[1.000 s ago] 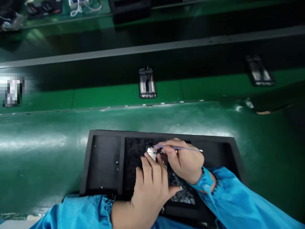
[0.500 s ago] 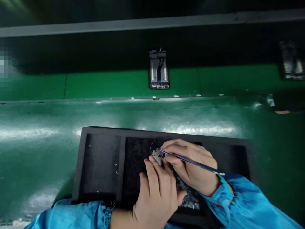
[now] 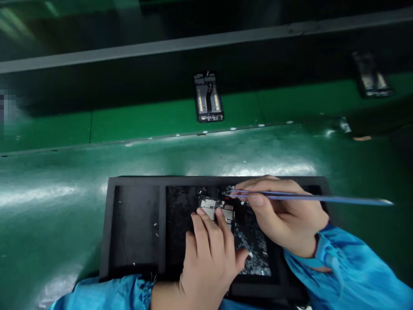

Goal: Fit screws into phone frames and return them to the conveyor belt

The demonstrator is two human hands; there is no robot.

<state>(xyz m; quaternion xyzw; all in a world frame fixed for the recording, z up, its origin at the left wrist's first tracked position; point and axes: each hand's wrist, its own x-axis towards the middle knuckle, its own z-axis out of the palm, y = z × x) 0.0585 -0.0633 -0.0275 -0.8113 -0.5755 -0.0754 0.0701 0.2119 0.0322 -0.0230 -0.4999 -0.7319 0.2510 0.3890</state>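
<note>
A black foam tray [image 3: 135, 224] with several compartments lies on the green bench in front of me. My left hand [image 3: 209, 254] rests in its middle compartment, fingers pressed down on a small silvery circuit part [image 3: 211, 204]. My right hand [image 3: 284, 219] pinches a pair of blue tweezers [image 3: 309, 198] that lies nearly level, its tip over a heap of small metal parts [image 3: 251, 245] just right of the circuit part. Both arms wear blue sleeves.
Beyond the tray runs a green conveyor belt carrying an opened phone frame [image 3: 208, 98] in the middle and another phone frame [image 3: 371, 77] at the far right. A grey rail [image 3: 129, 51] crosses behind the belt. The tray's left compartment holds only a few specks.
My right hand has drawn back to the right and turned the tweezers level, lifting the tip off the circuit part. My left hand stays on the part. The view shifted slightly.
</note>
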